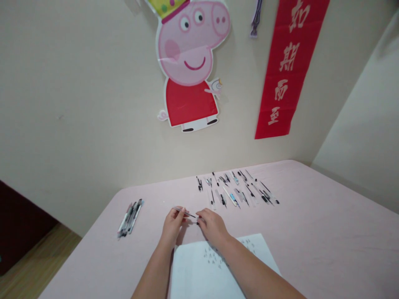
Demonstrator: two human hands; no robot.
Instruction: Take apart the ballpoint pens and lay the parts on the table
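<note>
Between the fingers of my left hand [173, 221] is a slim pen [188, 214], its thin dark tip pointing right toward the other hand. My right hand [213, 225] pinches a small pen part [198, 223], clear with a dark end; the fingers cover much of it. The two hands are close together just above the pink-covered table [149, 265], at the far edge of a white sheet of paper [193, 274]. Small dark marks are scattered over the sheet, and my right forearm crosses it.
Past my right hand lie taken-apart pens [232, 198] in two rough rows, with barrels, refills and caps. A bundle of whole pens [130, 219] rests at the left. The wall [93, 124] behind carries a pink pig cutout [191, 101] and a red banner [280, 87].
</note>
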